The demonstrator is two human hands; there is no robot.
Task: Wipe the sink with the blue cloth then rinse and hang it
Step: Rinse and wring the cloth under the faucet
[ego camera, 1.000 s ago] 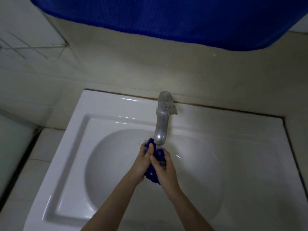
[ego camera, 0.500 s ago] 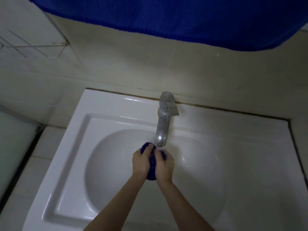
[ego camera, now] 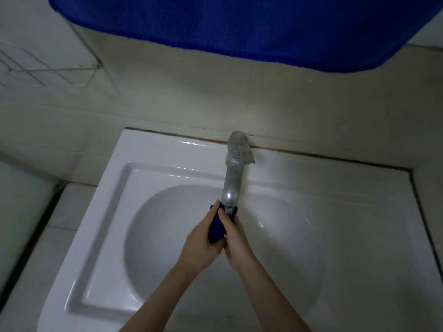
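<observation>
- Two bare forearms come in from 6 o'clock and meet over the bowl, just below the middle of the view.
- The left hand [ego camera: 199,245] and right hand [ego camera: 237,238] are pressed together palm to palm, fingers curled round the small dark-blue cloth [ego camera: 217,227], thumbs lying along its top.
- So the cloth is bunched into a wad between the two palms. It's held over the basin, and only a strip of it shows between the thumbs.
- The top end of the cloth pokes out right under the tap's spout, at 12 o'clock from the hands. Can't tell if water is running, tbh.
- The white ceramic sink [ego camera: 143,152] is a square slab with a round bowl.
- The dull silver metal tap [ego camera: 232,183] stands on the back rim at 12 o'clock, its flat lever pointing toward 4 o'clock.
- Behind that is a pale tiled wall [ego camera: 191,97].
- A thin white wire rack [ego camera: 60,67] is on the wall at 10 o'clock.
- A big bright-blue towel [ego camera: 239,27] hangs across the top from 11 to 1 o'clock.
</observation>
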